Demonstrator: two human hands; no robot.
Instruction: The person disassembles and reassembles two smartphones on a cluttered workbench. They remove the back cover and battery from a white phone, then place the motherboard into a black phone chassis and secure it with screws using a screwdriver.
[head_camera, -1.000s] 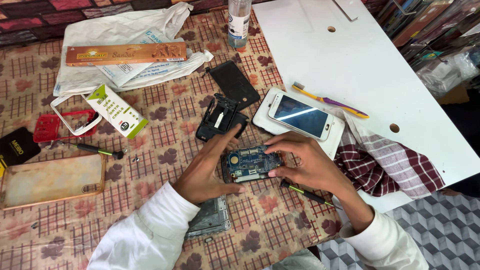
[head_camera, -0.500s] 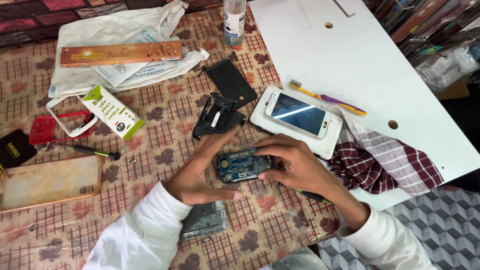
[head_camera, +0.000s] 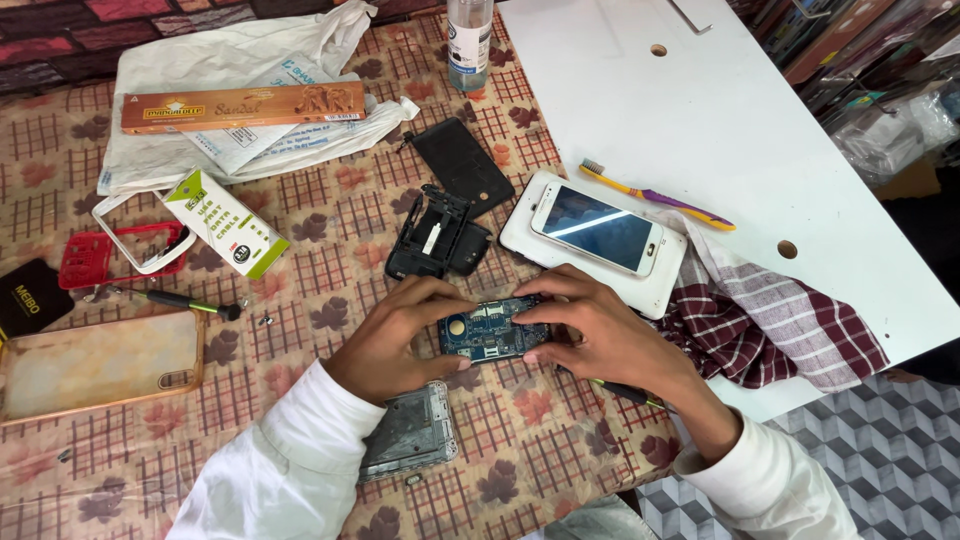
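Circuit board: a small blue phone board (head_camera: 492, 330) sits just above the patterned tablecloth (head_camera: 330, 270), held between both hands near the table's front edge.
Left hand: the left hand (head_camera: 395, 335) has its fingers closed on the board's left end, thumb underneath.
Right hand: the right hand (head_camera: 600, 335) has its fingers curled over the board's right end and top edge, pressing on it; the fingertips hide that side.
Bending risk: with both ends pinched, uneven pressure could flex the thin board and crack a solder joint or lift a part.
Slip risk: the grip is on narrow edges only; a slip could drop the board onto the grey metal frame (head_camera: 410, 435) lying just below the left wrist.
Nearby clutter: the black plastic housing (head_camera: 435, 240) lies just beyond the hands, and a white phone (head_camera: 598, 228) rests on a white case beside the right hand; a sudden jerk could knock either.
Loose parts: tiny screws (head_camera: 265, 320) near the screwdriver (head_camera: 180, 300) could scatter if a sleeve sweeps them.
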